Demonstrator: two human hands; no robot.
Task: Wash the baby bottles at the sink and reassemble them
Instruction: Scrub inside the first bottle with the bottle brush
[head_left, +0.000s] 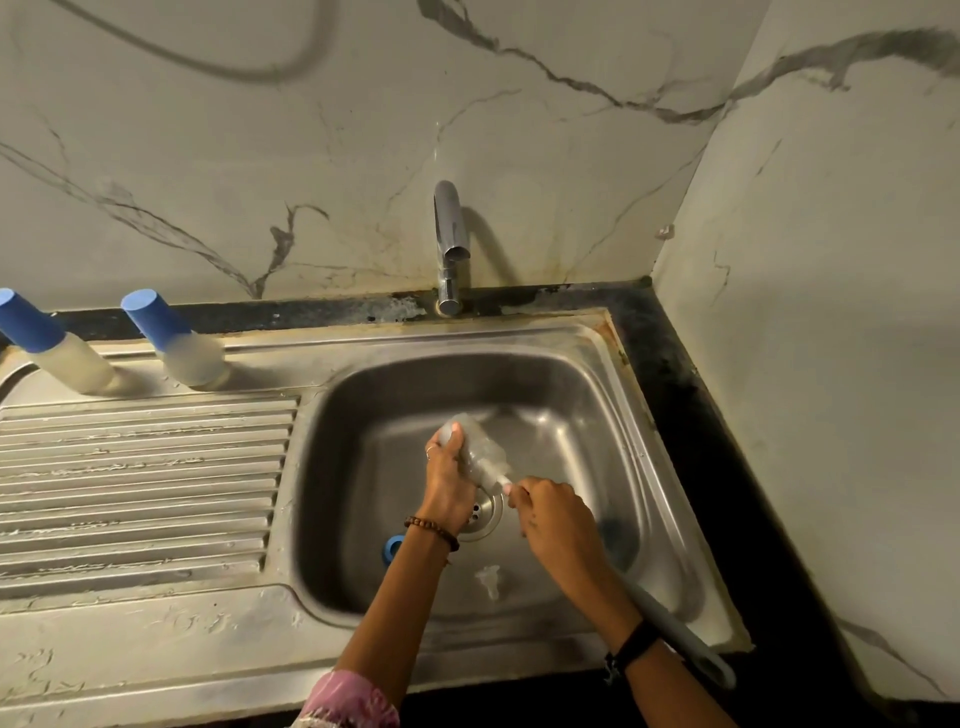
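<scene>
Bottle (475, 449) clear, uncapped, tilted in left hand (445, 480), brush (670, 618) inside.

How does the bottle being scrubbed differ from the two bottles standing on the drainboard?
The bottle in the left hand is open, with no cap, while the two drainboard bottles wear blue caps. The held bottle lies tilted over the sink basin with a brush, gripped by the right hand, pushed inside; the drainboard bottles stand untouched. The held bottle looks clear, the standing ones milky. All seem similar translucent plastic.

Steel sink (670, 462) drainboard carries 2 bottles (195, 351) (blue-capped).
</scene>
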